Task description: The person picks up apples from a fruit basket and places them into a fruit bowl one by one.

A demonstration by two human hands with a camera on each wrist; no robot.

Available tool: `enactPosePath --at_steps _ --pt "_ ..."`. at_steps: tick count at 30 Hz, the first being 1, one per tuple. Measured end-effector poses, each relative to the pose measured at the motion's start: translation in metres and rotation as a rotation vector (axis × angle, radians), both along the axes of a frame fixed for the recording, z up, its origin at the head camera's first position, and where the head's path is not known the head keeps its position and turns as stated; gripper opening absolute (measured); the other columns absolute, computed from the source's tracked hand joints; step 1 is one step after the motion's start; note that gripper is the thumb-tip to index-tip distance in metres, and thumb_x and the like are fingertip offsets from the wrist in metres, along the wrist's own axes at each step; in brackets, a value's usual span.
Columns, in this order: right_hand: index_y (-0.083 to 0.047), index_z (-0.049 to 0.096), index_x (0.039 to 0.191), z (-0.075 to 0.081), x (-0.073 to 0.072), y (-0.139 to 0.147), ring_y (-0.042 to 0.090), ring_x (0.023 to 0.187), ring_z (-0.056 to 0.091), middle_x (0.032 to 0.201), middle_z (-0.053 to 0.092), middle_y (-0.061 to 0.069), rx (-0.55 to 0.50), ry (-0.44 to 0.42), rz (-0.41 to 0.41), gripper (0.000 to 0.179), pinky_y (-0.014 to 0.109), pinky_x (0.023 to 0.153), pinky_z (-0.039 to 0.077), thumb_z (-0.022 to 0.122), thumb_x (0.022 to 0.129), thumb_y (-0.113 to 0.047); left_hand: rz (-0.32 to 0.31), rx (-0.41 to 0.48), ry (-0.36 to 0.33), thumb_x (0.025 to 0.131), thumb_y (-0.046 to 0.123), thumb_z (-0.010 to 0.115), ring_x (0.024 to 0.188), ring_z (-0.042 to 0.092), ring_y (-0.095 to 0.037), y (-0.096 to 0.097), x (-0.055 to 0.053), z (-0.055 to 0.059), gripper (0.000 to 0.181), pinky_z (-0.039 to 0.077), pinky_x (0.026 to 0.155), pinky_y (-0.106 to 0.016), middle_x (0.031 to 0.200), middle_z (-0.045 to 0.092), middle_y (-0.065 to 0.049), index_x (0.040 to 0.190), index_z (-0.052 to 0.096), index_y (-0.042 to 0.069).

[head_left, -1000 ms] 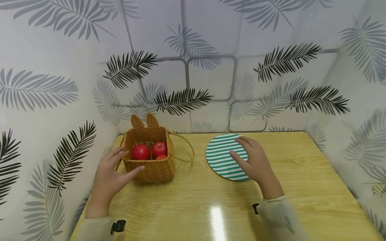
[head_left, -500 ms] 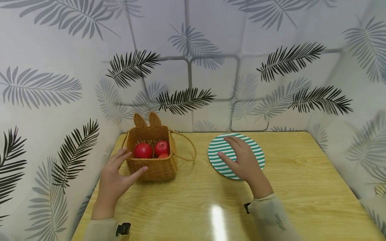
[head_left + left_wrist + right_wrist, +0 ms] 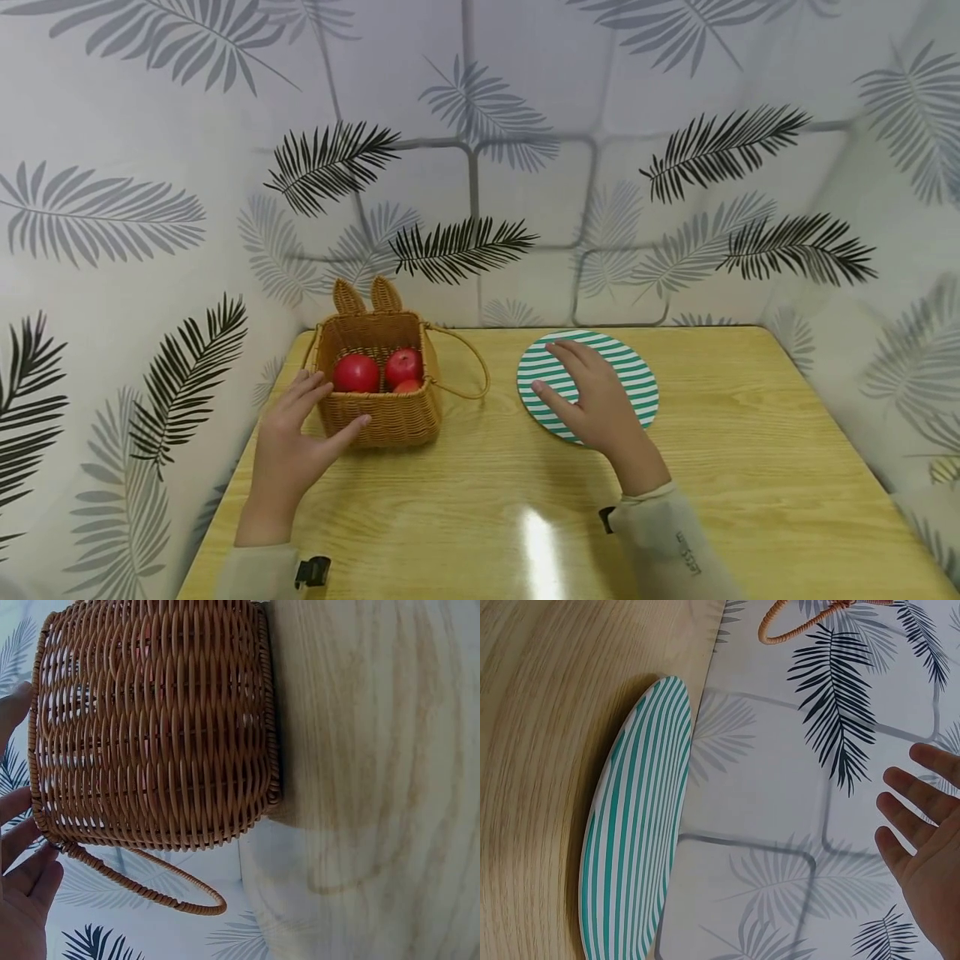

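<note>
A brown wicker basket [image 3: 382, 418] with two ear shapes on its back rim stands at the left of the table. Inside it lie red apples [image 3: 356, 373], three of them showing. My left hand [image 3: 288, 450] is at the basket's near left corner, thumb and fingers spread apart, holding nothing. In the left wrist view its fingertips are right beside the basket's rim [image 3: 36, 742]. My right hand [image 3: 596, 408] hovers over a round green-and-white striped mat [image 3: 633, 379], fingers extended and nothing in them. The right wrist view has that hand [image 3: 930, 840] well above the mat.
The basket's loop handle [image 3: 480, 367] sticks out to its right, toward the mat. Both things rest on a light wooden table [image 3: 465, 508] with a bright reflection near its front. A leaf-patterned wall covering [image 3: 525, 200] rises directly behind the table and at its sides.
My right hand has moved left over the striped mat, uncovering the mat's right side. The left hand has barely moved beside the basket. The whole head view has shifted slightly.
</note>
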State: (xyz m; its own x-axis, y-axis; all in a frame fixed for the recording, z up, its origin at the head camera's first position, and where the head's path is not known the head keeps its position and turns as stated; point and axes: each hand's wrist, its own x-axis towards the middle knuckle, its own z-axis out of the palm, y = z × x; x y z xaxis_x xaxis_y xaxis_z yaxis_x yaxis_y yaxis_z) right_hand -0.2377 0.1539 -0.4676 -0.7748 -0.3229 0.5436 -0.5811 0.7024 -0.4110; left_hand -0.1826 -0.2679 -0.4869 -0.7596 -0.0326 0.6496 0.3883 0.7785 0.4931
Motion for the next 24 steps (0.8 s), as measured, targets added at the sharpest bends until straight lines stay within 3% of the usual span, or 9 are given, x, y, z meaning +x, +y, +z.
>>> enactPosePath --at_steps 5,19,24 --pt "-0.020 0.051 0.143 0.000 0.000 -0.004 0.027 0.134 0.047 0.144 0.052 0.003 -0.009 0.025 0.003 0.058 0.049 0.110 0.039 0.061 0.094 -0.048 0.005 0.006 -0.005 0.065 0.045 0.090 0.141 0.044 -0.025 0.002 0.001 -0.004 0.071 0.041 0.109 -0.054 0.135 0.062 -0.010 0.122 0.070 0.010" --pt "-0.016 0.055 0.139 -0.004 -0.006 -0.020 0.027 0.134 0.048 0.142 0.054 0.005 -0.029 0.093 0.042 0.059 0.049 0.110 0.039 0.066 0.091 -0.046 -0.006 0.008 0.057 0.071 0.028 0.089 0.141 0.043 -0.025 0.001 -0.004 -0.011 0.063 0.038 0.113 -0.044 0.139 0.058 -0.015 0.126 0.067 0.005" --pt "-0.015 0.053 0.140 -0.009 -0.007 -0.031 0.025 0.136 0.046 0.145 0.052 0.004 -0.001 0.076 0.036 0.061 0.047 0.112 0.037 0.062 0.092 -0.051 0.007 -0.018 0.073 0.072 0.027 0.089 0.139 0.046 -0.026 -0.001 -0.007 -0.013 0.063 0.040 0.111 -0.043 0.141 0.057 -0.015 0.126 0.066 0.003"
